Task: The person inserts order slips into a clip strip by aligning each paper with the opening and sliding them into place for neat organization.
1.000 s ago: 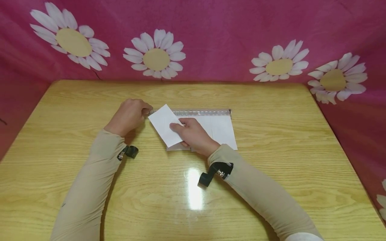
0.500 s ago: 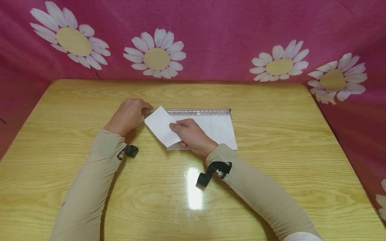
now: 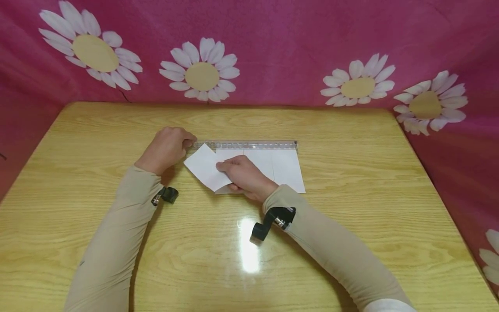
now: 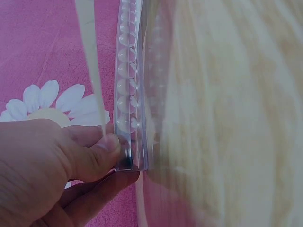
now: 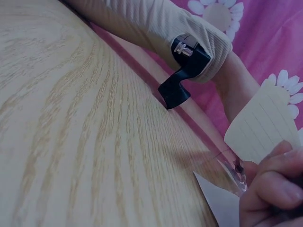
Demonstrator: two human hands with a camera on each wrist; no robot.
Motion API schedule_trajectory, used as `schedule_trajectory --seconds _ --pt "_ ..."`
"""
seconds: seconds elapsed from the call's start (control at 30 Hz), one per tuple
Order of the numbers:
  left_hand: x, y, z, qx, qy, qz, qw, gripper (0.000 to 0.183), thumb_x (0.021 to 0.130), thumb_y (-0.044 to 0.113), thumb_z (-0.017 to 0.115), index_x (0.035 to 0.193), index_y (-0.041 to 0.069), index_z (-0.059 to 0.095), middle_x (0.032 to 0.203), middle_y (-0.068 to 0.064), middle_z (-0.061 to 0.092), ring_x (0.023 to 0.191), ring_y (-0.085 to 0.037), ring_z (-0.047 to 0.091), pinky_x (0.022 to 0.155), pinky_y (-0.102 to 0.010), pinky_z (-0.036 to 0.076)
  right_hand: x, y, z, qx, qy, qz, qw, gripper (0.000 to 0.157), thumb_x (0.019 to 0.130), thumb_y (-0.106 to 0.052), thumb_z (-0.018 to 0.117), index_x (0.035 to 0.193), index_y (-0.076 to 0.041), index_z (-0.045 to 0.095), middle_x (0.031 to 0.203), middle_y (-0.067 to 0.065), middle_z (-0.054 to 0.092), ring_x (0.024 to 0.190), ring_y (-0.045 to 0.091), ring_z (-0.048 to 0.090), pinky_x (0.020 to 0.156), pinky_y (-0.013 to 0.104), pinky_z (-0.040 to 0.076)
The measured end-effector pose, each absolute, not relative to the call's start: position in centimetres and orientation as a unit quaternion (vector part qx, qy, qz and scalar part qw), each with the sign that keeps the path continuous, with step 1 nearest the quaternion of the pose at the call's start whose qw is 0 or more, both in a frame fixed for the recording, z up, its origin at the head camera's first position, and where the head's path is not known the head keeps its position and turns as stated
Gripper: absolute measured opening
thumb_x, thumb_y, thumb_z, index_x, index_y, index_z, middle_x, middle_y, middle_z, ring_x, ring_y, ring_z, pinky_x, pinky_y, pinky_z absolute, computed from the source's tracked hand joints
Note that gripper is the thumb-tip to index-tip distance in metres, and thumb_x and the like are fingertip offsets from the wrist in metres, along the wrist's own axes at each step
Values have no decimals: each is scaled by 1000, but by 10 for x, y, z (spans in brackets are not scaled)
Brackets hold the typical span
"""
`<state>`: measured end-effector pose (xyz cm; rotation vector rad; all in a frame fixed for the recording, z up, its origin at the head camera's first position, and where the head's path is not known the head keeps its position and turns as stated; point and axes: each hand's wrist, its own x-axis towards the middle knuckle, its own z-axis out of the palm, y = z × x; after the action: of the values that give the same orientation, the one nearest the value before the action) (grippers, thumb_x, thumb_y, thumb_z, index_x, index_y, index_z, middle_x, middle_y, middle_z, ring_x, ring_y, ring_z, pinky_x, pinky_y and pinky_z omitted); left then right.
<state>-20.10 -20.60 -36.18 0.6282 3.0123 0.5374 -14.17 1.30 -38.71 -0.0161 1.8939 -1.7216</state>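
A clear plastic rail [image 3: 253, 145] with a row of round pieces inside lies across the table's far half. My left hand [image 3: 165, 147] pinches its left end, thumb against the side in the left wrist view. White paper slips [image 3: 284, 171] lie side by side along the rail's near edge. In my right hand [image 3: 247, 173] one white slip [image 3: 204, 167] is pinched between thumb and fingers, tilted, its far corner close to the rail. The right wrist view shows lines on this slip [image 5: 265, 120]. Its lower edge overlaps another piece of paper, and my right hand hides part of the slips.
A wooden table [image 3: 351, 173] spreads around the work, with a light reflection near its middle. Behind it hangs a pink curtain [image 3: 273, 52] with large white flowers. Black camera mounts [image 3: 269, 223] sit on both beige sleeves [image 3: 105, 242].
My right hand has moved slightly left and toward me with the slip, uncovering more of the rail and the paper behind. My left hand has stayed at the rail's end.
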Motion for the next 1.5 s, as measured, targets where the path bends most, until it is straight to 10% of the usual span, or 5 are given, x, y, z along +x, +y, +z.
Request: schedule_trajectory --seconds 0.83,1.27,1.5 --pt "-201 -207 -363 195 964 179 6 33 97 -7 52 117 2 78 119 -21 76 107 -37 70 96 -50 57 -143 -20 -383 23 662 -663 348 28 107 -18 46 100 0 66 52 -5 38 40 6 27 40 21 20" --pt "-202 -207 -365 198 963 183 7 32 85 -15 42 77 5 66 75 -10 51 77 -26 46 74 -37 39 -147 -36 -385 44 626 -693 355 24 105 -15 45 95 -1 61 58 -5 36 42 3 26 38 17 20" --pt "-203 -208 -366 206 962 180 -6 35 89 -11 44 91 4 76 87 -14 67 81 -27 55 77 -39 46 -150 -44 -385 78 607 -707 354 19 106 -15 44 97 -7 58 59 -4 37 43 3 26 39 17 20"
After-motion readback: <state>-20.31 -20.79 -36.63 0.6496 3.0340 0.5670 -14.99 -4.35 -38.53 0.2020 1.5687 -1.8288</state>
